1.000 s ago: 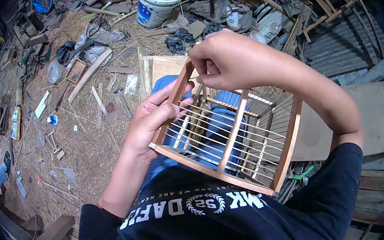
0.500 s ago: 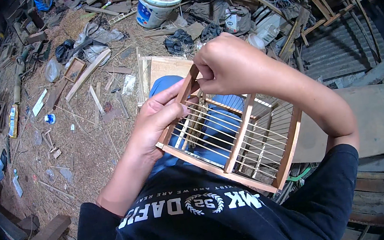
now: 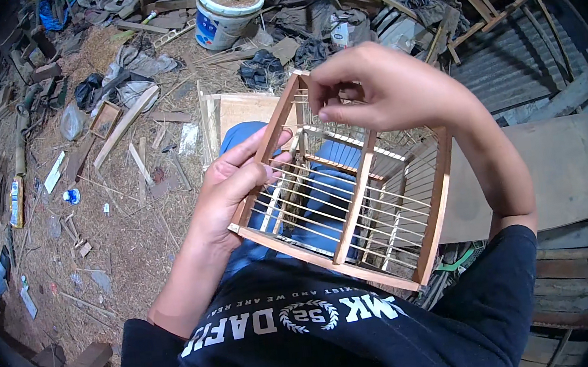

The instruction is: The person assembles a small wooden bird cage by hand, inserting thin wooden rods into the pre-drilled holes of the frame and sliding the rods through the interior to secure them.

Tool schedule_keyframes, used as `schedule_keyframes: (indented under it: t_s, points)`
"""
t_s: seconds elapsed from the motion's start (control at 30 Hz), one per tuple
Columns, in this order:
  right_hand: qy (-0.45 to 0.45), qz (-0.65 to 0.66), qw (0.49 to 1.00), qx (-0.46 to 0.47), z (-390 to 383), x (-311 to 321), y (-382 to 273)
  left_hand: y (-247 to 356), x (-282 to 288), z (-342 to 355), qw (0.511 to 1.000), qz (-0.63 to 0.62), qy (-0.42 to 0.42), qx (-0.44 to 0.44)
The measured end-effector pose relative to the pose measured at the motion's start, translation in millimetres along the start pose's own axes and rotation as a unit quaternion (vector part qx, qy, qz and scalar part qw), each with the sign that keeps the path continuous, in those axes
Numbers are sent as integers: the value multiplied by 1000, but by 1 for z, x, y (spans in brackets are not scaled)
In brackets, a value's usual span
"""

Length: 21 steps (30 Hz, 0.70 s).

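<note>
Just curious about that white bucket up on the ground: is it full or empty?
Nearly full: the white bucket stands upright, holding brownish material almost to its rim. What the material is, I cannot tell.

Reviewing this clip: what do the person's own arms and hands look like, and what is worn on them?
Both forearms are bare. The left hand and right hand wear no gloves, rings or watch that I can see. Short dark navy T-shirt sleeves end above the elbows; the shirt has white print.

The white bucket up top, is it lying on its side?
No, the white bucket stands upright on the littered ground, and its round open top faces up with brownish stuff inside.
</note>
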State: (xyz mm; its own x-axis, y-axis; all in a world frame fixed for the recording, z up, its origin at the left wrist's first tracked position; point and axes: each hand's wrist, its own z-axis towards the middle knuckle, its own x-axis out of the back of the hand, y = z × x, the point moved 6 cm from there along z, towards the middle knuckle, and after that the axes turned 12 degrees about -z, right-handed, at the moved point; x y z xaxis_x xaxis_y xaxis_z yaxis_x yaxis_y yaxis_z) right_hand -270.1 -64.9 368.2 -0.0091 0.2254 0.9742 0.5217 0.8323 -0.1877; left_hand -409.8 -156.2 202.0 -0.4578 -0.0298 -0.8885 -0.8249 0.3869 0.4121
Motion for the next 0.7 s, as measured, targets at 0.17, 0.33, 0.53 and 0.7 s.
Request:
schedule_keyframes:
  t_s: [0.17,0.33,0.53,0.7]
  points:
    - [-18,13,1000,-14,-8,-15,-5,-1,-3,-2,1000,4,-3,-1]
    - [-30,10,999,-30,-10,-15,-17,0,-9,-10,1000,4,-14,0]
    - [-14,-8,999,-46,-16,-16,-26,0,-11,-17,1000,19,-13,-2]
    - [-18,-8,998,-52,-22,-9,-25,-3,-15,-15,996,89,-17,-7]
